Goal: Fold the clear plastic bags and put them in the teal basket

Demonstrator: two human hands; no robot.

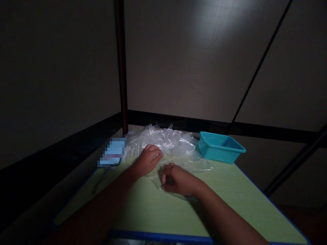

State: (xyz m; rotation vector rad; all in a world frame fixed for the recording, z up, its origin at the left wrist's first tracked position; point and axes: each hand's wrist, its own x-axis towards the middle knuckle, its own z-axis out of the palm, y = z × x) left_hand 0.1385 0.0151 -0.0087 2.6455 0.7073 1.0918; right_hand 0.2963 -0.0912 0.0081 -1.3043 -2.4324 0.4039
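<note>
I judge the step in hand to be handling thin film at the near side of the plastic heap (166, 139), mid-frame; film this flimsy calls for a light touch. On my feed the right hand (177, 179) is curled beside the clear film (156, 182) at centre, below the heap; I cannot tell whether it pinches any. The left hand (149, 160), fingers bent and close together, lies over the heap's near edge. The turquoise basin (222, 154) sits right of centre on the counter (158, 214).

Flat device (112, 151), probably a phone, blurred into blocks.
</note>
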